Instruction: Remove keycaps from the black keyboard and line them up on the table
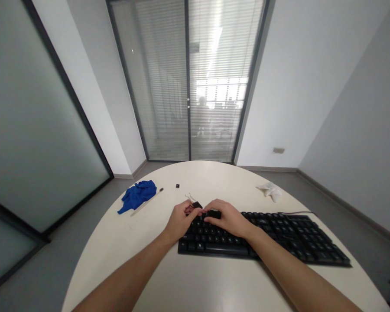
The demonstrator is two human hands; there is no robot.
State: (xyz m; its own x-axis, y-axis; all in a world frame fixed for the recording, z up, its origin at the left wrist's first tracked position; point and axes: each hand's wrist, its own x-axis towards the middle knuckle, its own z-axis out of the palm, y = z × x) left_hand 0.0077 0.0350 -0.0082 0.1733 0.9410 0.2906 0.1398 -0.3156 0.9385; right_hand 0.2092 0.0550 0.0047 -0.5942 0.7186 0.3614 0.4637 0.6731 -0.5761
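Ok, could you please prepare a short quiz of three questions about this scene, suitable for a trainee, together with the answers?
1. True or false: the blue cloth is lying on top of the keyboard.
2. Which of these lies closest to the blue cloth?
A) the crumpled white tissue
B) the thin brush
C) the keyboard
3. Fill in the missing word: the hand nearer to the blue cloth is the person's ____ one.

Key:
1. False; the cloth lies apart from the keyboard, to its left.
2. B
3. left
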